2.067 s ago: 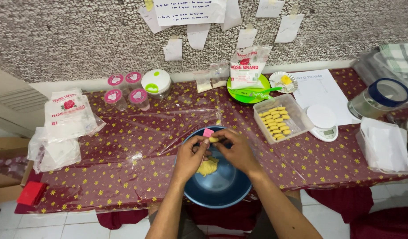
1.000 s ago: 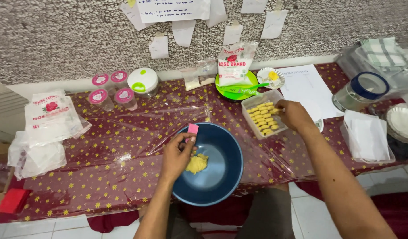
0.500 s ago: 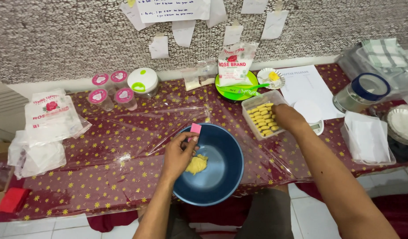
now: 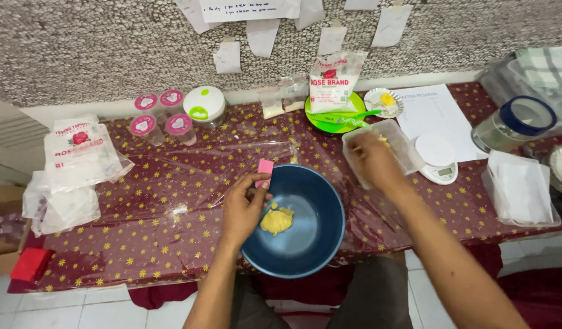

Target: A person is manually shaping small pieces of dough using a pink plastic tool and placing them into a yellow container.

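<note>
on tabletop (image 4: 171, 201), maroon cover with yellow stars under clear plastic sheet:

- left hand (image 4: 244, 207): at near-left rim of blue bowl, fingers pinching small pink rectangular piece (image 4: 264, 170), held upright above the rim.
- blue bowl (image 4: 317, 244): round, at front edge of tabletop, holding 1 lump of yellow dough (image 4: 276, 220) just beside the left hand.
- right hand (image 4: 373, 159): reaching into clear plastic container (image 4: 403, 143) behind and right of the bowl; fingers curled down inside, cannot tell what pinched, if anything; yellow pieces barely visible past the knuckles.
- small white digital scale (image 4: 436, 157): just right of the container, partly on white paper sheet (image 4: 442, 113).
- green plate (image 4: 333, 119): near the wall, bearing a white flour bag (image 4: 333, 76) and a green spoon (image 4: 348, 116).
- small patterned dish (image 4: 383, 102): right of the green plate, with a yellow bit on it.
- 3 pink-lidded cups (image 4: 162, 116) and 1 white round tub with green mark (image 4: 204, 103): back left.
- stacked white flour bags (image 4: 77, 152): far left, more clear bags below.
- glass jar with blue rim (image 4: 514, 125): far right, lying tilted.
- paper notes (image 4: 263, 33): stuck on speckled wall.
</note>
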